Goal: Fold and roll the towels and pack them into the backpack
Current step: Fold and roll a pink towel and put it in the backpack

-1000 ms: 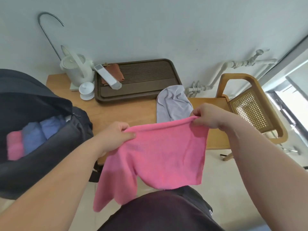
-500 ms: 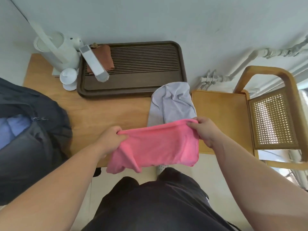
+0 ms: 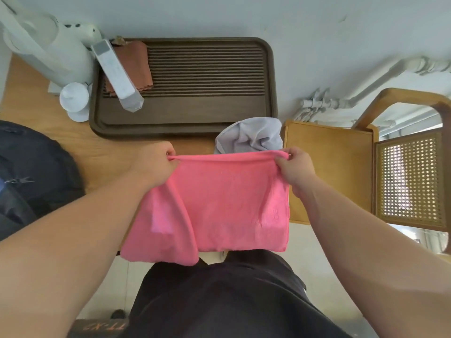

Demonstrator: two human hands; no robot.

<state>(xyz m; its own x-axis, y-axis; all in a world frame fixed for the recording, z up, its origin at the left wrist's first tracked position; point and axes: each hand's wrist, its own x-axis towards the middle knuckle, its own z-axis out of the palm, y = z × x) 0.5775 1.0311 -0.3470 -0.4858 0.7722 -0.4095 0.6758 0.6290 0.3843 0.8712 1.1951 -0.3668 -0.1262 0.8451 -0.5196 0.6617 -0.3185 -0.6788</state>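
We judge the pink towel [image 3: 219, 206] light, soft and limp, so the top corners are the places to hold. Our left hand [image 3: 156, 167] pinches one corner and our right hand [image 3: 292, 169] the other, both arms reaching forward. The towel hangs between them at the table's [image 3: 73, 145] near edge.

Pink towel [image 3: 227, 206] hanging doubled; grey towel [image 3: 251, 137] crumpled behind.

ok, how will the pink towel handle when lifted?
Probably floppy: the pink towel sags in folds below the left hand and right hand. Likely light: two corner pinches carry it. Fuzzy weave, so probably not slippery.
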